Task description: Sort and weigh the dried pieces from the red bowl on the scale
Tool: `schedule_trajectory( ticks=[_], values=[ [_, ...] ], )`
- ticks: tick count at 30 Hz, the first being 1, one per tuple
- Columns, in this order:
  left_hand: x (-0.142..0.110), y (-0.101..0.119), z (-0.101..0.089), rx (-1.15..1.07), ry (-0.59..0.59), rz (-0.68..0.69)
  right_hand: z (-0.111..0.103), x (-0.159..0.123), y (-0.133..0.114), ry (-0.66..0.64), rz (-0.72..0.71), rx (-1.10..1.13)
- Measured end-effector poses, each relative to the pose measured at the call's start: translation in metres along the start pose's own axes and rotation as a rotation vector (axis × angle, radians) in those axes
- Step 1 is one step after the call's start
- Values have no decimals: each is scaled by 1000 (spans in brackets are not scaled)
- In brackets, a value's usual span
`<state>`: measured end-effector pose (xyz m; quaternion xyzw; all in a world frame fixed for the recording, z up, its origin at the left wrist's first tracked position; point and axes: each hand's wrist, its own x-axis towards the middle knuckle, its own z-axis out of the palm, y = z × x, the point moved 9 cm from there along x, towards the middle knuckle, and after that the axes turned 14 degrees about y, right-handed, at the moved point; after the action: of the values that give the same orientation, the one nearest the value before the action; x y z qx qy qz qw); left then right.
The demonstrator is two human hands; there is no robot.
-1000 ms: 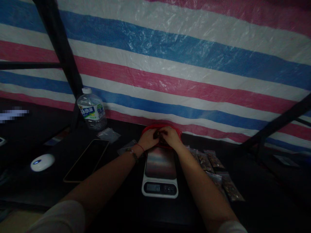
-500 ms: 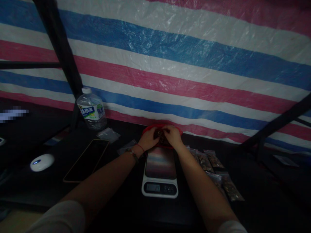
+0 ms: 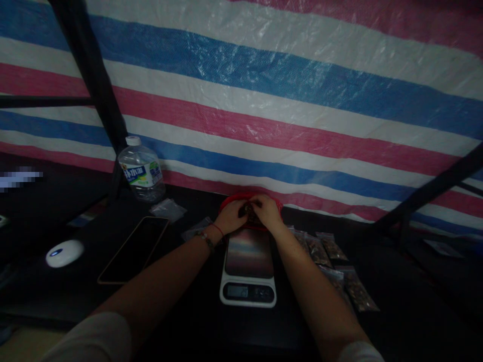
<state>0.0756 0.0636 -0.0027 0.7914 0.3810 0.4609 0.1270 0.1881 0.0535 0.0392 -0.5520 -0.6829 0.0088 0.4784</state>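
Both my hands reach into a red basket [image 3: 279, 206] behind the scale. My left hand [image 3: 232, 215] is at its left side, fingers curled against brown dried pieces [image 3: 252, 212]. From the right, my right hand [image 3: 267, 210] is bent over the same pieces, thumb and fingers drawn together; its fingertips are partly hidden. Below the hands stands a white kitchen scale [image 3: 248, 296] with a lit display and a bare metal plate. Small zip bags [image 3: 356, 289] filled with brown bits lie beside my right forearm.
An empty clear bottle [image 3: 143, 171] stands at the back left by a dark post. Near it are empty plastic bags [image 3: 168, 209], a phone [image 3: 134, 250] and a white rounded device [image 3: 65, 253]. A striped sheet [image 3: 264, 115] hangs behind the black table.
My hands stay in the red basket, with only slight finger movement among the brown pieces. The view has shifted very slightly.
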Motion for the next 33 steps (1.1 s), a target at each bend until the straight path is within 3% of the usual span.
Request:
schedule_trajectory(
  ticks=[22,28,33],
  values=[
    [2,9,-6,-83,-8,-19,9,-3,-5,-99,-64,-55],
    [3,12,-13,-78,4,-62,-29,12,-19,55,-64,-2],
    [2,47,-16,-156,-191,42,-75,-1,-13,261,-19,66]
  ],
)
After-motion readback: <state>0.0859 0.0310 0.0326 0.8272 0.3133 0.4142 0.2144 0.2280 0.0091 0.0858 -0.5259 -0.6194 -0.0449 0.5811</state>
